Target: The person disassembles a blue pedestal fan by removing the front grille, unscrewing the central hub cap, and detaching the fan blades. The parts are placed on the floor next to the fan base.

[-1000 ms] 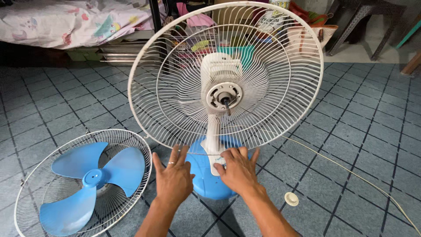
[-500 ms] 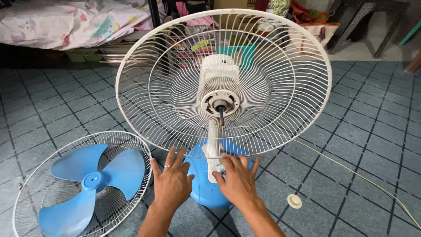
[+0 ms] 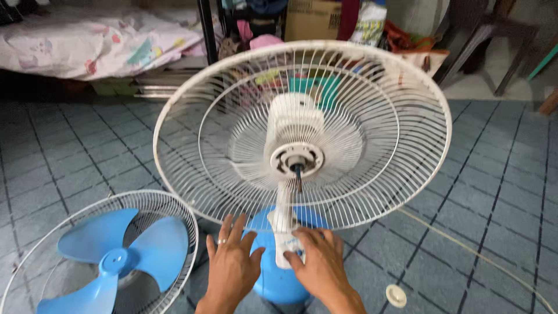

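Observation:
A desk fan stands on the tiled floor with its white rear guard (image 3: 372, 104) upright and its motor hub (image 3: 297, 159) bare, no blade on the shaft. My left hand (image 3: 232, 264) lies flat on the left side of the blue base (image 3: 278, 284), fingers spread, a ring on one finger. My right hand (image 3: 321, 268) rests on the base by the white neck (image 3: 283, 220), fingers over the control panel. The blue three-blade propeller (image 3: 113, 259) lies in the detached front guard (image 3: 46, 244) on the floor to the left.
A small round cream cap (image 3: 396, 295) lies on the tiles at right. The fan's pale cord (image 3: 465, 244) runs off to the right. A bed with a patterned sheet (image 3: 99, 40), a dark post, bags and boxes, and a dark chair (image 3: 482, 35) stand behind.
The view has shifted, so the fan sits lower and a bit right in frame. Both hands stay on the base, slightly lower in the picture.

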